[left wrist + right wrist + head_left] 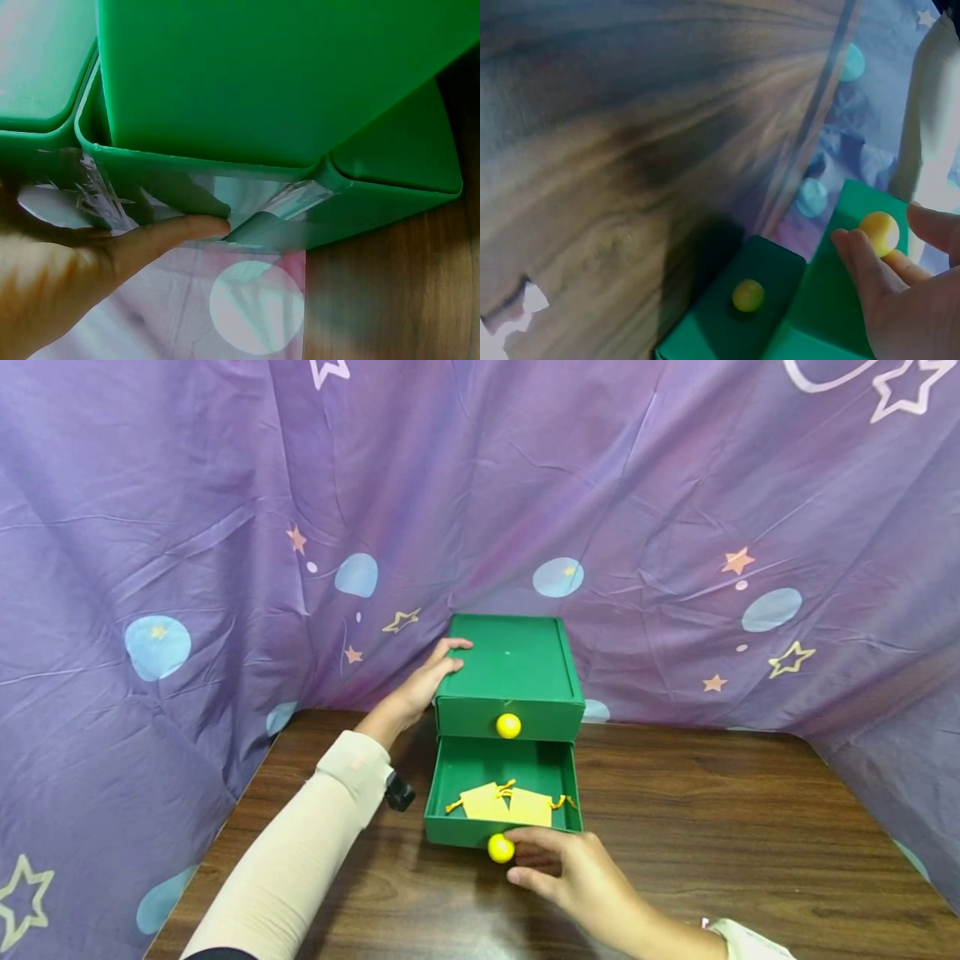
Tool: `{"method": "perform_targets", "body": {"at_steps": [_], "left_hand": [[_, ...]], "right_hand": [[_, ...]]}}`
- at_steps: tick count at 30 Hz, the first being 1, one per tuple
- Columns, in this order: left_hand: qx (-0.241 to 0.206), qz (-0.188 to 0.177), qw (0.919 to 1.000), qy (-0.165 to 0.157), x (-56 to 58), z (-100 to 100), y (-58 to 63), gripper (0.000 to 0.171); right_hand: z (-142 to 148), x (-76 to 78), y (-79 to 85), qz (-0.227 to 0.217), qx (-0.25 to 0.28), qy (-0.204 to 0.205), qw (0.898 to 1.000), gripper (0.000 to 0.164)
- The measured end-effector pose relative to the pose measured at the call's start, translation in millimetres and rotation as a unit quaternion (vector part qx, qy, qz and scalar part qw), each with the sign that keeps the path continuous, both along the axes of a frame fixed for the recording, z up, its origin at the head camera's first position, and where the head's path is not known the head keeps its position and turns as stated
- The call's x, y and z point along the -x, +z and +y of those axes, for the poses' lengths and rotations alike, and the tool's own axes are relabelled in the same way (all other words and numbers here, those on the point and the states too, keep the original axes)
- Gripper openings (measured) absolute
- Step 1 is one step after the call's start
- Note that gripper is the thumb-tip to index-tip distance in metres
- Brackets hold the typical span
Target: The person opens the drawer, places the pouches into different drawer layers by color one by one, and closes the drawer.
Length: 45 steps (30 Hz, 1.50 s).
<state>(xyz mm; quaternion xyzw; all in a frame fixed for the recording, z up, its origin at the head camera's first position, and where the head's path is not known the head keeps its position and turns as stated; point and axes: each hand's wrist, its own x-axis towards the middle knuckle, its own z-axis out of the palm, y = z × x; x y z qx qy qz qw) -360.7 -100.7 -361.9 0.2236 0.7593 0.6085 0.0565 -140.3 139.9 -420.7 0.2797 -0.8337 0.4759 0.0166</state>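
Note:
A green two-drawer box (507, 656) has its upper drawer (468, 718) closed and its lower drawer (459, 833) pulled out. Two small yellow drawstring pouches (485, 802) lie side by side inside the lower drawer. My left hand (423, 687) rests against the left side of the box, fingertips over the top edge; the thumb (176, 234) lies along the side wall in the left wrist view. At the lower yellow knob (501, 848) is my right hand (581, 875), its index fingertip right at the knob and its thumb spread away below.
Another yellow knob (508, 726) sits on the upper drawer front. The box stands on a brown wooden table (690, 827), with a purple curtain (645, 527) of stars and planets behind it. Clear tape (292, 199) runs along the box's side.

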Motion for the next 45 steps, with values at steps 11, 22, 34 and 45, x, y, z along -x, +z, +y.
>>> {"method": "perform_targets", "body": {"at_steps": [11, 22, 34, 45], "left_hand": [[-0.004, -0.001, 1.0, 0.005, -0.5, 1.1, -0.3, 0.047], [0.0, 0.0, 1.0, 0.006, 0.7, 0.9, -1.8, 0.047], [0.005, -0.005, 0.9999, 0.011, -1.0, 0.1, 0.2, 0.047], [-0.002, -0.007, 0.9999, 0.01, -1.0, 1.1, -0.3, 0.048]], "right_hand": [[3.4, 4.0, -18.6, -0.093, 0.118, 0.075, 0.986, 0.047], [-8.4, 4.5, -30.3, -0.081, 0.163, -0.014, 0.983, 0.036], [-9.7, 8.5, -28.1, -0.08, 0.153, -0.05, 0.984, 0.033], [-5.2, 20.6, -27.4, -0.108, 0.174, -0.029, 0.978, 0.034]]}}
